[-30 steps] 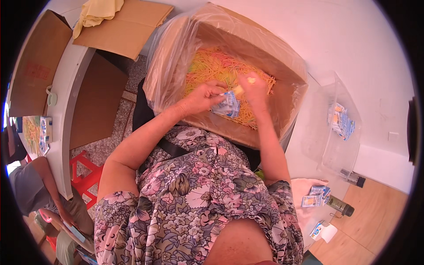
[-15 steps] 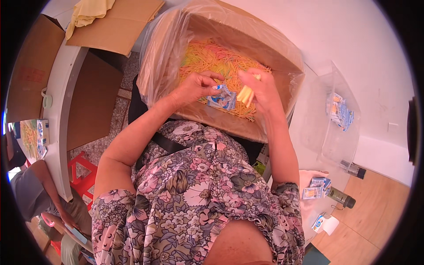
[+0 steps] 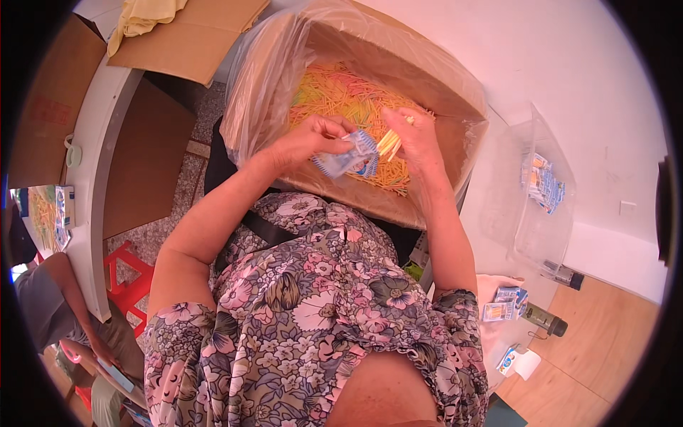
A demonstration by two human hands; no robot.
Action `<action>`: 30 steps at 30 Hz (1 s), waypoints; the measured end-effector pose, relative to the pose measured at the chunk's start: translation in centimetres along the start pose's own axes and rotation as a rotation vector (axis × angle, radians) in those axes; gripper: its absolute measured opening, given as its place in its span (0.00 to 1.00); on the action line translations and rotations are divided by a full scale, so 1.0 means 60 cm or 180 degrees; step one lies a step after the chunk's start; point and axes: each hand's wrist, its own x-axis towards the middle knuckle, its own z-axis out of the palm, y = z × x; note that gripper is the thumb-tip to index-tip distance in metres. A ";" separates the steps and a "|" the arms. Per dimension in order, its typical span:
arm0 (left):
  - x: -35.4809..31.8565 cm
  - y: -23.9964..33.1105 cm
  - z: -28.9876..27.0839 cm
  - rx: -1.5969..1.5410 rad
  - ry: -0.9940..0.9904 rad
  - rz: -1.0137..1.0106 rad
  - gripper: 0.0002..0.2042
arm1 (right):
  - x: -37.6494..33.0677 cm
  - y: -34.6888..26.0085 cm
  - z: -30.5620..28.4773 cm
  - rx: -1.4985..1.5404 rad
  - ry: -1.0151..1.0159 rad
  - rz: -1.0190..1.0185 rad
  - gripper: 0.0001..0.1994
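My left hand [image 3: 313, 142] pinches the edge of a small blue-and-clear plastic packet [image 3: 348, 160], which hangs tilted over the box. In my right hand [image 3: 416, 142] is a small bundle of thin yellow sticks [image 3: 389, 144], their ends pointing down beside the packet's upper edge. Both hands are above a large cardboard box [image 3: 455, 132] lined with clear plastic. A layer of loose yellow, orange and pink sticks [image 3: 334, 89] covers its bottom. Whether the sticks touch the packet, I cannot tell.
On the right, a clear plastic bin [image 3: 548, 245] holds several blue packets [image 3: 542, 185]. More packets [image 3: 501, 306] rest on a pink cloth near a dark bottle [image 3: 546, 322]. A seated person [image 3: 64, 299] is at the lower left, by a red stool [image 3: 128, 277]. Flat cardboard [image 3: 192, 43] lies upper left.
The packet has turned and tilted in my left hand, showing its clear side. My right hand has brought the sticks up and left, closer to the packet's edge.
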 end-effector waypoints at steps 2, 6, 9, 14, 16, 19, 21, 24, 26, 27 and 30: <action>-0.005 0.007 -0.001 -0.0360 -0.0190 -0.0085 0.09 | 0.005 0.009 -0.010 -0.0012 0.0098 -0.0132 0.10; -0.012 0.018 0.003 -0.0720 -0.0649 -0.0405 0.10 | -0.002 0.019 0.023 -0.0830 0.0076 -0.0953 0.12; -0.008 0.015 0.010 -0.0590 -0.0862 -0.0541 0.09 | -0.004 0.047 0.058 -0.1150 -0.0076 -0.1392 0.12; -0.009 0.014 0.019 0.0532 -0.0405 -0.0038 0.07 | -0.004 0.043 0.059 -0.1680 0.0045 -0.1438 0.14; -0.008 0.010 0.016 0.0706 -0.0310 0.0199 0.07 | -0.003 0.042 0.064 -0.1945 0.0340 -0.1496 0.14; -0.004 0.006 0.017 0.1004 -0.0351 -0.0113 0.08 | 0.001 0.055 0.068 -0.1492 0.0411 -0.1593 0.14; -0.001 0.007 0.017 0.0784 -0.0243 0.0178 0.07 | 0.010 0.057 0.058 -0.1137 0.0567 -0.1637 0.13; 0.007 0.004 0.018 0.0546 0.0137 0.0457 0.06 | 0.018 0.028 -0.001 -0.1175 0.1085 -0.1169 0.12; 0.010 -0.003 0.011 0.0478 0.0175 0.0420 0.06 | 0.001 -0.006 -0.022 -0.0613 0.0695 -0.0722 0.11; 0.009 -0.005 0.010 0.0426 0.0210 0.0370 0.06 | -0.008 -0.019 -0.025 -0.0032 0.0308 -0.0272 0.11; 0.010 -0.006 0.012 0.0556 0.0164 0.0400 0.07 | -0.016 -0.025 -0.011 -0.0147 -0.0313 -0.0276 0.10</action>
